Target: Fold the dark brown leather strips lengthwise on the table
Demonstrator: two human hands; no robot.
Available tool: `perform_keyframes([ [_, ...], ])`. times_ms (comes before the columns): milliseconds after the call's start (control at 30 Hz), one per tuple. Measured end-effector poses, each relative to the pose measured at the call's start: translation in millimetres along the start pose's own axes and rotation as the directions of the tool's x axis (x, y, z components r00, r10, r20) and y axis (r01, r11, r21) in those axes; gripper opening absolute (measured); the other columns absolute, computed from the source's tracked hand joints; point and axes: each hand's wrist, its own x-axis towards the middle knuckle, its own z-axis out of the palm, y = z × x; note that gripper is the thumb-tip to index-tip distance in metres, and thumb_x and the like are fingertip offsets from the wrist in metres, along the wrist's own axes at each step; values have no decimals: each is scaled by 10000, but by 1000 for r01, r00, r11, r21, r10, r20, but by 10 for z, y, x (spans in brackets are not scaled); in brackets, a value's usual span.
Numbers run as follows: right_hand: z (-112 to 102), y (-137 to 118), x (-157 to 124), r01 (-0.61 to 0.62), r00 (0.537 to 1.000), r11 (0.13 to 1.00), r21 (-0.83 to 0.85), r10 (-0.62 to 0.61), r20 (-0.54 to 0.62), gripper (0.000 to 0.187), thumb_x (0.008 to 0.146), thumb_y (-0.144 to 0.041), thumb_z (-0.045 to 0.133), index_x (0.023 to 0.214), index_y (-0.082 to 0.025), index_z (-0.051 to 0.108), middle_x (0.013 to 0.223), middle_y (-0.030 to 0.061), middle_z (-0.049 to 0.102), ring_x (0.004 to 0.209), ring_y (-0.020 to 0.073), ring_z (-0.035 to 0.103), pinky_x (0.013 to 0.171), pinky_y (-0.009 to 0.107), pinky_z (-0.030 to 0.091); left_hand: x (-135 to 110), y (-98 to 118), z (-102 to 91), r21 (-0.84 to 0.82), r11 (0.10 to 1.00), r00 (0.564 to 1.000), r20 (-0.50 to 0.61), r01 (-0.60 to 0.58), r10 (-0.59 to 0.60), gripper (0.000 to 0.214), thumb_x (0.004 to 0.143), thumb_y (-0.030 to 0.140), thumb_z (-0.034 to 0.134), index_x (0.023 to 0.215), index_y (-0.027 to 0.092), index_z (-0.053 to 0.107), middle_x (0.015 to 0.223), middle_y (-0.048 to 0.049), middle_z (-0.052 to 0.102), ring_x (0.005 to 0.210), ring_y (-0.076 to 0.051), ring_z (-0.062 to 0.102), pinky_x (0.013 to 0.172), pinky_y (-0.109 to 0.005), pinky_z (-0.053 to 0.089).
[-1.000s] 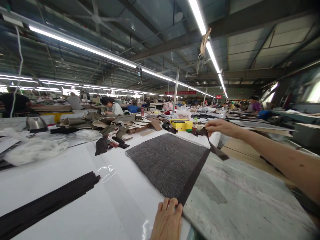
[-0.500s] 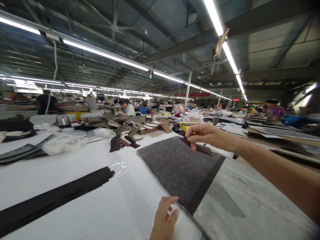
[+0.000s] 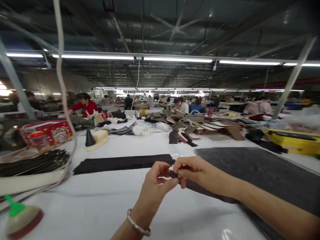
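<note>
A narrow dark fabric strip [image 3: 210,191] hangs above the white table. My right hand [image 3: 202,171] pinches it near one end, and the rest of the strip trails back below that hand to the right. At the same end, the thumb and fingers of my left hand [image 3: 156,181] are closed on the strip's tip, right against my right fingertips. Behind the hands lies a flat stack of similar dark strips [image 3: 120,163]. A large dark grey sheet [image 3: 250,163] covers the table on the right, partly hidden by my right forearm.
At left are a green-tipped glue bottle [image 3: 22,218], a bundle of dark straps [image 3: 37,163], a red box [image 3: 58,133] and a black cone [image 3: 90,138]. A yellow box [image 3: 295,141] stands right. Brown cut pieces [image 3: 210,125] are piled behind; co-workers sit beyond.
My view has turned left. My right hand has carried the strip away from over the grey sheet. My left hand, empty before, has risen and closed on the strip's end.
</note>
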Motion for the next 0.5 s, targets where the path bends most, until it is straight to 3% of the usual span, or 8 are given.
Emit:
perform_keyframes([
  [167,543,-23,381,87,995,996,-11,-86,54,144,832,-234,488,869,-183,617,710,11,636,712,171,595,694,279,423,-254,-141,-496,-114,992,987,-139,59,-75,339,654,278,750,915,173,561,681,2,645,630,-137,568,609,-246,391],
  [267,814,29,561,169,985,986,-10,-169,-30,214,869,-240,451,1009,-198,608,758,7,629,763,177,593,729,293,426,-504,-143,-818,-104,988,956,-258,115,-138,315,616,261,771,854,164,589,667,-1,650,617,-133,557,610,-245,390],
  [367,1084,142,744,164,983,986,4,-163,-79,323,884,-280,449,1180,-194,546,962,49,633,907,200,579,800,324,429,-808,-163,-1133,-108,973,909,-348,204,-229,293,599,275,784,823,148,644,707,-23,664,670,-149,564,651,-253,396],
  [433,1288,221,859,122,990,992,19,-123,72,401,883,-334,493,1255,-186,524,1152,82,594,1036,220,544,881,350,415,-1008,-196,-1314,-110,961,883,-380,254,-277,250,623,296,770,796,141,678,711,-17,649,673,-133,530,643,-234,371],
  [500,1504,278,954,63,952,994,84,-85,293,465,875,-390,544,1287,-177,522,1182,88,588,1054,226,538,920,361,400,-1181,-232,-1465,-133,949,856,-409,286,-316,221,640,306,758,772,141,693,703,-2,624,655,-109,480,626,-216,346],
])
